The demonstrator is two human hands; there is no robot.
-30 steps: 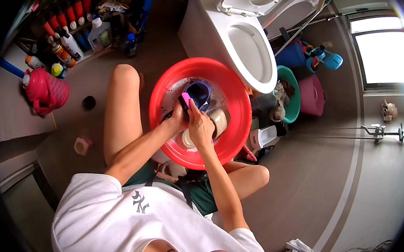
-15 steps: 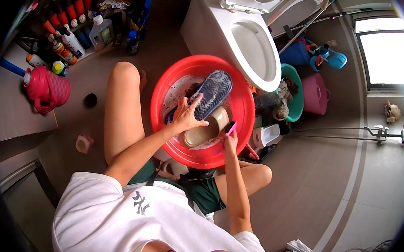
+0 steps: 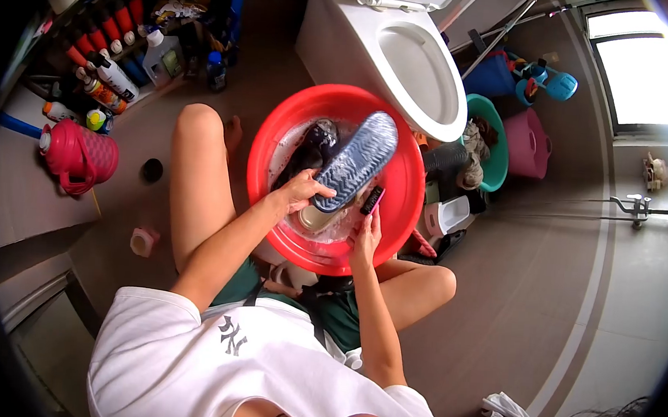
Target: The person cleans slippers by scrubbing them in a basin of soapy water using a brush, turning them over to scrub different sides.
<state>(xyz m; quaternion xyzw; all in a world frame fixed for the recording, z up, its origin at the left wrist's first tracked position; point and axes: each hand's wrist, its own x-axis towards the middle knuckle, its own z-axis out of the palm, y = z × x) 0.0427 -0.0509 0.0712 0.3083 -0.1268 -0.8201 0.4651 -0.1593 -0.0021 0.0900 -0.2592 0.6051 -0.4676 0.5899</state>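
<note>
Now clamps a navy slipper [image 3: 362, 160] by its near end in the left grip [image 3: 300, 193], showing a zigzag-ribbed sole to the camera, above the soapy water [image 3: 334, 232] in a red basin [image 3: 263, 151]. Also holds a pink-backed brush [image 3: 372, 202] firmly in the right grip [image 3: 366, 234], near the sole but seemingly apart from it. Looks partway through scrubbing, judging by the suds; cannot tell clean patches from unscrubbed ones. Apparently leaves rinsing undone, plus a beige slipper [image 3: 318, 219] and an unclear dark item [image 3: 313, 145] lying in the basin.

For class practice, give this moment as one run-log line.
left hand: dark blue slipper, sole showing | right hand: scrub brush | red basin: suds, beige slipper
</note>
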